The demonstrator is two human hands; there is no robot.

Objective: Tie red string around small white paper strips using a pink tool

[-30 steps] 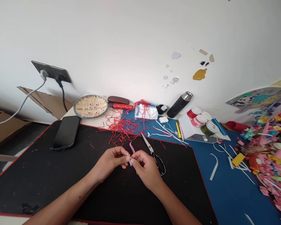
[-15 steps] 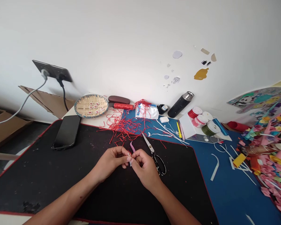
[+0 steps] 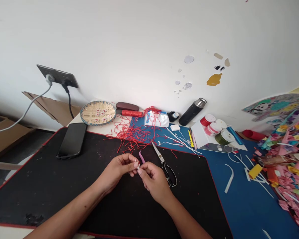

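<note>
Right hand (image 3: 153,181) pinches white piece (image 3: 139,166) near scissors (image 3: 160,156), inside mat's (image 3: 191,182) red edge.

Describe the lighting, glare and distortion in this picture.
Head view throughout: white wall brightest mid-frame, dimmer toward corners; black vacuum flask glints at its cap; pink paper pieces at right look smeared, probably wide-angle stretching; white piece between left hand and right hand indistinct.

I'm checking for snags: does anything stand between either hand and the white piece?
Nothing visible: the left hand and right hand both hold the white piece at their fingertips. The scissors lie to the side.
</note>
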